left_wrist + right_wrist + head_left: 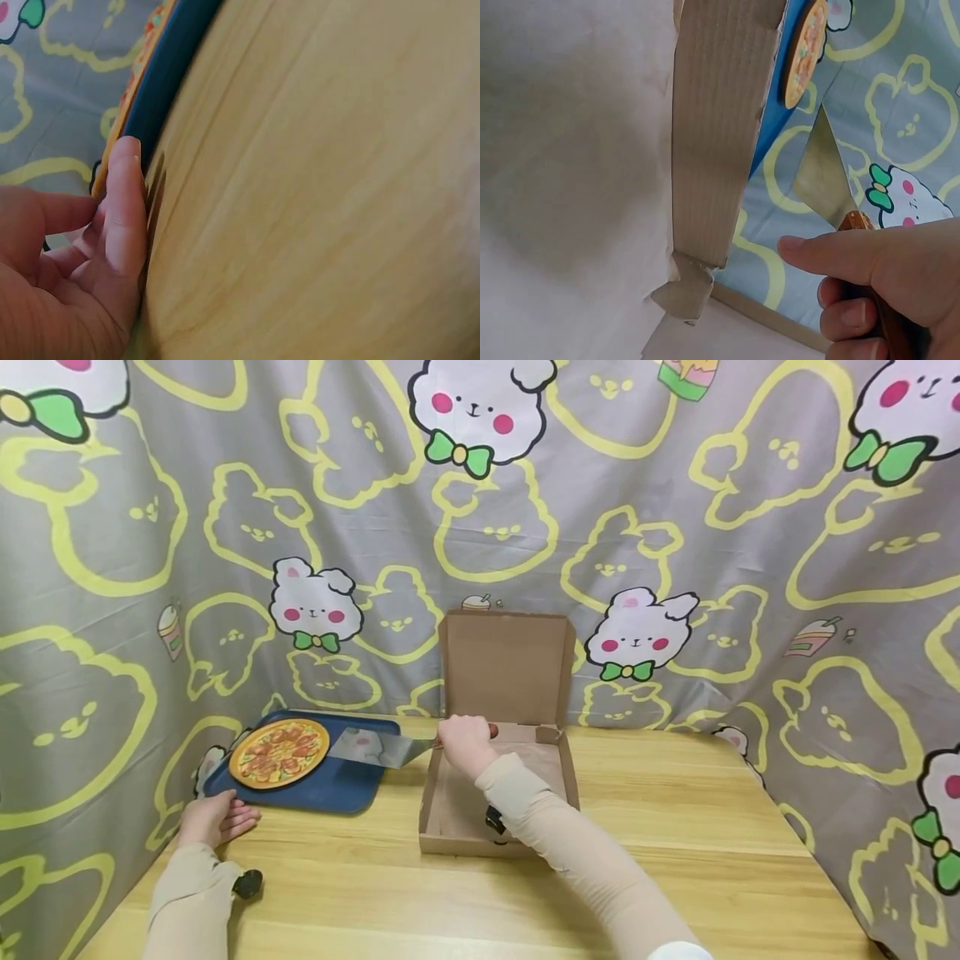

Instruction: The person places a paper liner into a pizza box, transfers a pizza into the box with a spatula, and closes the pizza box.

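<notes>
The wooden table (360, 885) spans the bottom of the head view. At lower left, the left hand (210, 821) pinches the near left corner of the blue tray (341, 787) between thumb and fingers. At the middle of the frame, the right hand (467, 745) grips the metal spatula (382, 752), fingers curled round its brown handle. The spatula's long axis runs nearly sideways across the frame, blade pointing left. The blade lies left of the right hand, and above and right of the left hand, over the tray's right part; its tip is just beside the pizza (280, 753), touching or not, I cannot tell. The cardboard box (506, 664), lid raised, stands at centre; behind, the patterned curtain (502, 497) fills the upper frame
</notes>
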Demonstrator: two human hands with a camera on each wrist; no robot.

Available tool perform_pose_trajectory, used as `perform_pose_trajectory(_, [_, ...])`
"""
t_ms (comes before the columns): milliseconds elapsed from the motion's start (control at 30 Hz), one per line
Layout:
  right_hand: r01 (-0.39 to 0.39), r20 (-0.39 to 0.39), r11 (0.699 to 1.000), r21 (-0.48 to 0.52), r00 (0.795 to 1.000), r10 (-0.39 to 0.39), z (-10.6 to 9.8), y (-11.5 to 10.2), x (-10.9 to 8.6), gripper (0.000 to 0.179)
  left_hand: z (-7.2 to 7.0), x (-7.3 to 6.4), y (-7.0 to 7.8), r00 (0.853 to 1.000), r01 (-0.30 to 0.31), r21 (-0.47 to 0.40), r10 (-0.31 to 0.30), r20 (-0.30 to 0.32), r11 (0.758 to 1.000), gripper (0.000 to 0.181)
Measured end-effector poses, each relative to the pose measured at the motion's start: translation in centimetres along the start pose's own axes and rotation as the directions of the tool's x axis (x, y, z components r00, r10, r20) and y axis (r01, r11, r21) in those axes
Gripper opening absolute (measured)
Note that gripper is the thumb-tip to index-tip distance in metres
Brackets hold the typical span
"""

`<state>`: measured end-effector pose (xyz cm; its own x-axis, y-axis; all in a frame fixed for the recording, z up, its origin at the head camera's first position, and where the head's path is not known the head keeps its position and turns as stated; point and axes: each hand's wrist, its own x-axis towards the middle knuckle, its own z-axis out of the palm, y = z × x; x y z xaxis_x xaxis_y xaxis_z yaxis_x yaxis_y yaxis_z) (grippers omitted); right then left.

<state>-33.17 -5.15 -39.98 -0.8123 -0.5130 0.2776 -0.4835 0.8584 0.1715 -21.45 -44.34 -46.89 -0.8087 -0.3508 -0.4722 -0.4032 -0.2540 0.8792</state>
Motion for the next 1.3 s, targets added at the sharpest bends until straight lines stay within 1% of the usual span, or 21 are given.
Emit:
perform_pose_trajectory(133, [0.025, 0.028, 0.999, -0.035, 0.999, -0.024, 0.0, -0.8, 0.5, 0.013, 0.0, 0.1, -0.1, 0.999, 0.000, 0.021, 0.001, -0.047, 1.000, 0.041])
perform_pose_trajectory(300, [0.032, 0.067, 0.997, -0.064, 0.997, -0.028, -0.2, -1.8, 1.2, 0.017, 0.1, 0.4, -0.3, 0.996, -0.003, 0.024, 0.005, -0.092, 1.000, 0.039])
perform_pose_trajectory(367, [0.035, 0.086, 0.997, -0.071, 0.996, -0.029, -0.2, -2.2, 1.5, 0.019, 0.1, 0.5, -0.3, 0.996, -0.006, 0.027, 0.008, -0.092, 1.000, 0.039])
perform_pose_trajectory(567, [0.061, 0.158, 0.989, -0.135, 0.987, -0.039, -0.2, -3.5, 2.1, 0.015, -0.2, 0.6, -0.4, 0.994, -0.006, 0.029, 0.009, -0.105, 1.000, 0.039])
perform_pose_trajectory(633, [0.064, 0.170, 0.984, -0.163, 0.985, -0.036, -0.1, -3.9, 2.4, 0.013, -0.2, 0.6, -0.4, 0.994, -0.003, 0.027, 0.006, -0.106, 1.000, 0.040])
perform_pose_trajectory(767, [0.064, 0.196, 0.982, -0.176, 0.980, -0.029, -0.1, -4.6, 2.8, 0.015, -0.2, 0.6, -0.4, 0.995, 0.005, 0.022, -0.003, -0.103, 1.000, 0.042])
perform_pose_trajectory(900, [0.092, 0.216, 0.987, -0.133, 0.974, -0.062, -0.3, -4.7, 2.9, 0.019, -0.3, 0.7, -0.5, 0.995, 0.009, 0.019, -0.007, -0.100, 1.000, 0.043])
perform_pose_trajectory(1000, [0.109, 0.232, 0.987, -0.115, 0.970, -0.080, -0.8, -4.7, 2.9, 0.021, -0.3, 0.7, -0.5, 0.995, 0.009, 0.018, -0.007, -0.102, 1.000, 0.043])
perform_pose_trajectory(1100, [0.100, 0.250, 0.985, -0.139, 0.966, -0.063, -1.3, -4.7, 2.9, 0.024, -0.3, 0.6, -0.5, 0.994, 0.005, 0.021, -0.003, -0.106, 1.000, 0.043])
perform_pose_trajectory(1133, [0.097, 0.229, 0.983, -0.158, 0.972, -0.059, -0.6, -4.7, 3.2, 0.025, -0.3, 0.6, -0.5, 0.994, 0.003, 0.023, 0.000, -0.109, 1.000, 0.043])
perform_pose_trajectory(1300, [0.080, 0.230, 0.976, -0.200, 0.973, -0.033, -0.7, -5.2, 3.4, 0.022, 0.0, 0.5, -0.5, 0.992, 0.002, 0.044, 0.003, -0.128, 0.999, 0.041])
